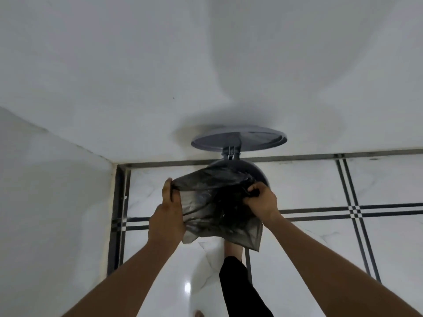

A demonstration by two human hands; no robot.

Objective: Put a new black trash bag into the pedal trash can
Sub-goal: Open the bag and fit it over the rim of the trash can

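Note:
A thin black trash bag (212, 207) hangs spread between both hands above the grey pedal trash can (256, 171). The can's round lid (239, 138) stands raised against the white wall. My left hand (168, 209) pinches the bag's left edge. My right hand (261, 199) grips a bunched part of the bag at its right. The bag covers most of the can's opening, and only the can's far right rim shows. My foot (233, 247) in a black trouser leg reaches under the bag toward the can's base; the pedal is hidden.
The can stands against a white wall (206, 76), near the corner with a second wall (52, 202) on the left. The floor (320, 184) is glossy white tile with dark stripe lines. Another foot (198, 313) shows at the bottom edge.

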